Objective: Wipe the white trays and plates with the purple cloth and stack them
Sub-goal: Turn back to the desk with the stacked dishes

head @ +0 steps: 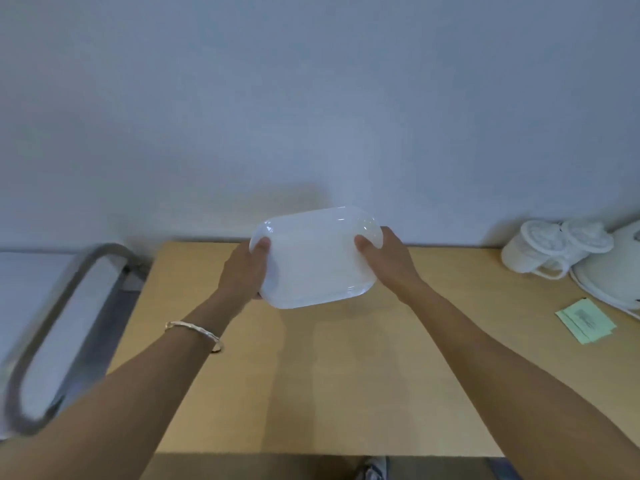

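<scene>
The left hand [244, 268] and right hand [388, 259] each grip a short end of the white tray [315, 259], thumbs on top, holding it above the far edge of the table [346, 375], probably for inspection or setting down. The tray is glossy, rounded and spotless. No purple cloth is in view.

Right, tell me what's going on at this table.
A person holds a white tray by its two short ends, the left hand on one and the right hand on the other, thumbs on top. The tray is raised above the wooden table and tilted towards the camera. At the table's right end sit white cups, with green paper slips nearer.
</scene>
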Tool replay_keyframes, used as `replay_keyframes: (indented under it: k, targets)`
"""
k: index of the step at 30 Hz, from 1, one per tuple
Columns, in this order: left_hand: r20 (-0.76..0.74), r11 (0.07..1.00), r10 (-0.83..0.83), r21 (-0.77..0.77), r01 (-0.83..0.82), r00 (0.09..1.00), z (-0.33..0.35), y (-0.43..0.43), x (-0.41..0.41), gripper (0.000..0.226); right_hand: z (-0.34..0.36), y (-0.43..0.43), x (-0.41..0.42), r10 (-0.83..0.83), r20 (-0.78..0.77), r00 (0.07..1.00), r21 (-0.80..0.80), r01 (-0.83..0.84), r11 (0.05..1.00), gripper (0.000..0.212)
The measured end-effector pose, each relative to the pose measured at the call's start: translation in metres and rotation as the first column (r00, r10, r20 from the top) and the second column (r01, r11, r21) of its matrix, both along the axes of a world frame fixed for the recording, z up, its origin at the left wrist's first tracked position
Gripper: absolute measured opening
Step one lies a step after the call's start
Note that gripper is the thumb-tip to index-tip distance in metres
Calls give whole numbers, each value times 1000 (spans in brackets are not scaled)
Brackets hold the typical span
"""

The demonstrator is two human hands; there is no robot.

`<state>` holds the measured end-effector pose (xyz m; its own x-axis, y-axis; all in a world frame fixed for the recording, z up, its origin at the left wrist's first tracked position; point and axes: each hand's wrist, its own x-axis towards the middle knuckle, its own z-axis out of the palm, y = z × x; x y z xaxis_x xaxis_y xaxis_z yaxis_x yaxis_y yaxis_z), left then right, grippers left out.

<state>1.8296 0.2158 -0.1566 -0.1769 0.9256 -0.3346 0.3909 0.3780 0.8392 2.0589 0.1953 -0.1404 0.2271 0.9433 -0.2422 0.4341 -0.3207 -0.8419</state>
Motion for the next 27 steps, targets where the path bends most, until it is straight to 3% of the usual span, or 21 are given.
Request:
replay_keyframes:
  k: [3, 7, 14, 21, 27]
  targets:
    - [-4, 993, 101, 56, -100, 995, 21, -19, -105, 30, 20, 2, -107, 91, 23, 996, 64, -93, 994, 39]
    - [-92, 969, 235, 96, -227, 968, 32, -62, -258, 43, 27, -4, -263, 257, 11, 966, 69, -257, 964, 39]
    - [-145, 900, 434, 29, -434, 889, 27, -104, -455, 43, 12, 4, -474, 464, -34, 885, 19, -463, 886, 37]
    - [-146, 833, 543, -29, -552, 827, -10, -112, -566, 41, -36, 31, -600, 588, -103, 802, -103, -597, 796, 42]
    - [-193, 874, 442, -129, -469, 876, -46, -67, -641, 37, -81, 51, -661, 473, -208, 856, -268, -515, 815, 40]
